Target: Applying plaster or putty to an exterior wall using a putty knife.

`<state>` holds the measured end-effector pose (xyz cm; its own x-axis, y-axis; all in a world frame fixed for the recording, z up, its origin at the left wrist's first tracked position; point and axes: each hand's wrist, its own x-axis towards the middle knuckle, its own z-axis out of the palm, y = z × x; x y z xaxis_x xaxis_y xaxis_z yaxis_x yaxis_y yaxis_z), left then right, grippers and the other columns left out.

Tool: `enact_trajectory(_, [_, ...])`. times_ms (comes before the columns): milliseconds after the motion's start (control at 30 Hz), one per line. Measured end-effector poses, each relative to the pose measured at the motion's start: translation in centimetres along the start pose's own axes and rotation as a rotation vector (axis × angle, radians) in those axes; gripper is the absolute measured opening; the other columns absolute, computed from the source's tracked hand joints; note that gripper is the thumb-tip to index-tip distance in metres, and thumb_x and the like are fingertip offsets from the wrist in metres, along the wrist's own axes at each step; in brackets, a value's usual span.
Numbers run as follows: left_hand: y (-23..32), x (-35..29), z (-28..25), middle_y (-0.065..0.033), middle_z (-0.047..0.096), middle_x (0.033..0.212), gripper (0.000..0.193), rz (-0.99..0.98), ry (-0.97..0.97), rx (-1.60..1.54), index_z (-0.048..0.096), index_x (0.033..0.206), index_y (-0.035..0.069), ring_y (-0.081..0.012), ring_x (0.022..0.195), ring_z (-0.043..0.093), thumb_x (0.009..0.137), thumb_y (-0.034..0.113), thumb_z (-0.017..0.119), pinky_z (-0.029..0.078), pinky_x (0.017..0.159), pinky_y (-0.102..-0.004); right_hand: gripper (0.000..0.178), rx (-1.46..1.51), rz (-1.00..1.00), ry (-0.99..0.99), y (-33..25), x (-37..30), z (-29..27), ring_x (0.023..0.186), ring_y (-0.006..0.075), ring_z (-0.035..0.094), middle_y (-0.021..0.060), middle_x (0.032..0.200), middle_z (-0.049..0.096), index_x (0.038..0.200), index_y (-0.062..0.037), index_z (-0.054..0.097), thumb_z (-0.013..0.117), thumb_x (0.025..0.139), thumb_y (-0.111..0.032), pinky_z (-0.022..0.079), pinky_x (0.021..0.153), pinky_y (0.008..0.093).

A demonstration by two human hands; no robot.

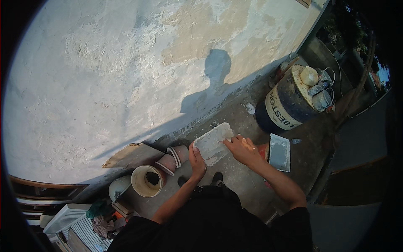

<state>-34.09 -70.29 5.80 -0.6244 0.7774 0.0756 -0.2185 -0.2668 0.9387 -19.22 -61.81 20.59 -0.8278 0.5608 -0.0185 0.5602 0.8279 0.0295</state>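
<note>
My left hand (197, 161) grips the left edge of a shallow, whitish tray (208, 145), smeared with pale plaster and held tilted in front of my body. Over its right side is my right hand (242, 150), closed, its fingertips at the tray's surface. Whatever those fingers pinch is too small and pale to make out. Ahead rises a wall (126, 75) with patchy white and beige coating, on which my shadow falls.
A dark drum (282, 103) with a pale band stands right, carrying containers. Near it sits a plaster-smeared rectangular board (279, 152). On the left are a cream bucket (145, 181), pinkish pots (167, 164), a leaning board (136, 156) and a white slatted chair (75, 220) with cloths.
</note>
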Motion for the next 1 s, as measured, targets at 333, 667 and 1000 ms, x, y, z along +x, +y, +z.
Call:
enact_trajectory(333, [1.0, -1.1, 0.9, -0.0116, 0.054, 0.111, 0.039, 0.041, -0.034, 0.08, 0.044, 0.124, -0.004, -0.0159, 0.103, 0.052, 0.103, 0.026, 0.032, 0.042, 0.09, -0.0296, 0.009, -0.22, -0.104, 0.221, -1.6, -0.7, 1.1, 0.067, 0.0186, 0.063, 0.004, 0.069, 0.061, 0.088, -0.0107, 0.064, 0.058, 0.084, -0.016, 0.051, 0.05, 0.0272])
enact_trajectory(667, [0.8, -1.6, 1.2, -0.0123, 0.054, 0.112, 0.039, 0.08, -0.039, 0.131, 0.044, 0.124, -0.004, -0.0174, 0.104, 0.052, 0.102, 0.026, 0.032, 0.041, 0.092, -0.0301, 0.014, -0.231, -0.103, 0.342, -1.4, -0.8, -1.7, 0.065, 0.0179, 0.064, 0.0045, 0.065, 0.058, 0.089, -0.0074, 0.063, 0.06, 0.077, -0.014, 0.05, 0.049, 0.0273])
enact_trajectory(1000, [0.8, -2.3, 2.3, -0.013, 0.053, 0.114, 0.043, 0.114, -0.066, 0.148, 0.044, 0.125, -0.005, -0.0181, 0.106, 0.051, 0.102, 0.03, 0.034, 0.04, 0.093, -0.0309, 0.014, -0.185, 0.037, 0.186, -1.8, -0.3, 0.5, 0.069, 0.0213, 0.066, 0.0104, 0.072, 0.063, 0.088, -0.0052, 0.062, 0.06, 0.075, -0.01, 0.053, 0.054, 0.0297])
